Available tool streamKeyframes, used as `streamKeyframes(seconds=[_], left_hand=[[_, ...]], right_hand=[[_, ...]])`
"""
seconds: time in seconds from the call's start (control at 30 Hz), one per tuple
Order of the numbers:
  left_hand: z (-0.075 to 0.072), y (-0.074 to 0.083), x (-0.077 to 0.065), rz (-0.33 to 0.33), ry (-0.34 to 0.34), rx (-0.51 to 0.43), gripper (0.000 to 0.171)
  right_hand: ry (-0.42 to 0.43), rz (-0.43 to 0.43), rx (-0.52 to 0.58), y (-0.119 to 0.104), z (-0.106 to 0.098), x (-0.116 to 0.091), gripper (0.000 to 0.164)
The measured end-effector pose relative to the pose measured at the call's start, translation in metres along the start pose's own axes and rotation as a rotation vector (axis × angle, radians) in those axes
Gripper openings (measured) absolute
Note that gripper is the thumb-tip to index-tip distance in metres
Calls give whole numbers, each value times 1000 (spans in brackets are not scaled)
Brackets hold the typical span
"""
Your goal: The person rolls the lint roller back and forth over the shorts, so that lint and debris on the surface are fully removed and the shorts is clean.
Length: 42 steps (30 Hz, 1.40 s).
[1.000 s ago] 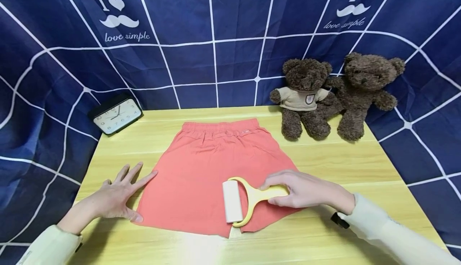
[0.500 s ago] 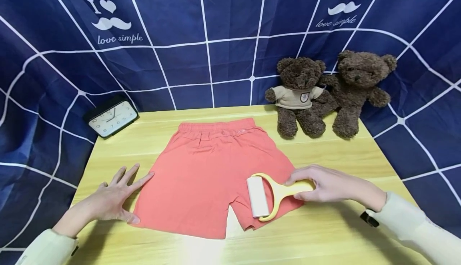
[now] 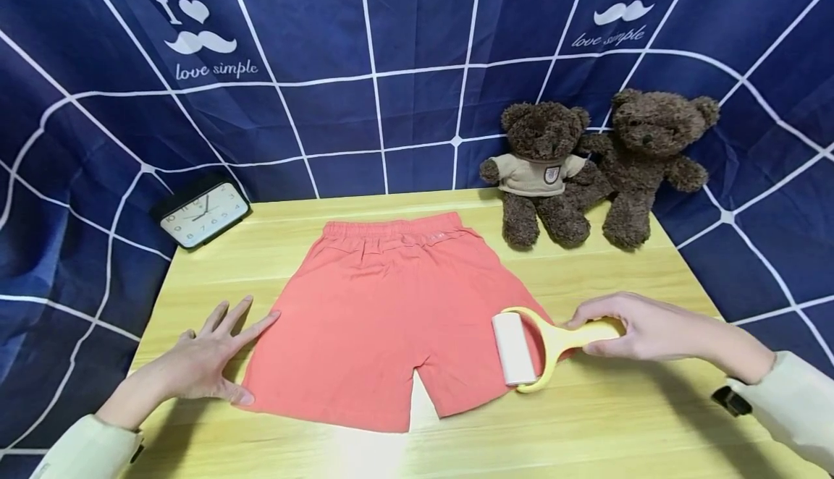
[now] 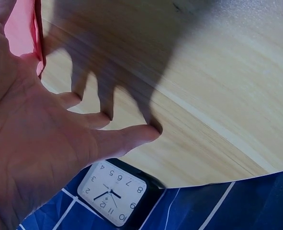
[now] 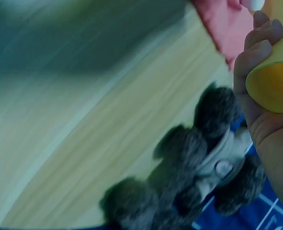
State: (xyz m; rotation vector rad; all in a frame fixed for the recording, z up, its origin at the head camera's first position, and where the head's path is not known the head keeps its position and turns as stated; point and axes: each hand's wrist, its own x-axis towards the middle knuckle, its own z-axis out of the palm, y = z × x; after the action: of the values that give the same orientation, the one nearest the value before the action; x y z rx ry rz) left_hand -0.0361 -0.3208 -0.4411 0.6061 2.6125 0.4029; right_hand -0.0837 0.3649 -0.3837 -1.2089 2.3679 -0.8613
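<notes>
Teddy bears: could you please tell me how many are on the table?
2. The shirted bear sits at the table's far right; the bare bear leans against its right side. None appears hidden.

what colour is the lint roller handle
Yellow; the lint roller handle shows best in the head view.

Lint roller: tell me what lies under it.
The lint roller, held by the right hand, rests on the coral shorts' right leg edge; the wooden table beneath is covered there.

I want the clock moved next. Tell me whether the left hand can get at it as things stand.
Probably yes. The left hand lies flat and holds nothing, fingertips on the shorts' edge; only bare table lies between it and the clock at the back left corner.
</notes>
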Motion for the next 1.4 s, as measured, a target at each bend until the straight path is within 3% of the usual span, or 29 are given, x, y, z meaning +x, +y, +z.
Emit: streamKeyframes(seconds=[0.33,0.7,0.83,1.07,1.27,1.4], left_hand=[[0,-2,-1,3,22,11,134],[-1,-1,-1,9,17,2,133],[0,-1,-1,-2,23,-1,134],[1,1,2,7,26,0,134],[3,-2,1,26,49,8,134],[1,-1,-1,63,89,-10,121]], right_hand=[[18,26,27,14,-19,-34,45],[44,156,154,26,-27,-77,45],[92,205,77,30,-37,-92,47],[221,208,-42,32,-53,-119,54],[327,370,-35,30,-43,-118,39],[384,380,35,33,-23,-109,40]])
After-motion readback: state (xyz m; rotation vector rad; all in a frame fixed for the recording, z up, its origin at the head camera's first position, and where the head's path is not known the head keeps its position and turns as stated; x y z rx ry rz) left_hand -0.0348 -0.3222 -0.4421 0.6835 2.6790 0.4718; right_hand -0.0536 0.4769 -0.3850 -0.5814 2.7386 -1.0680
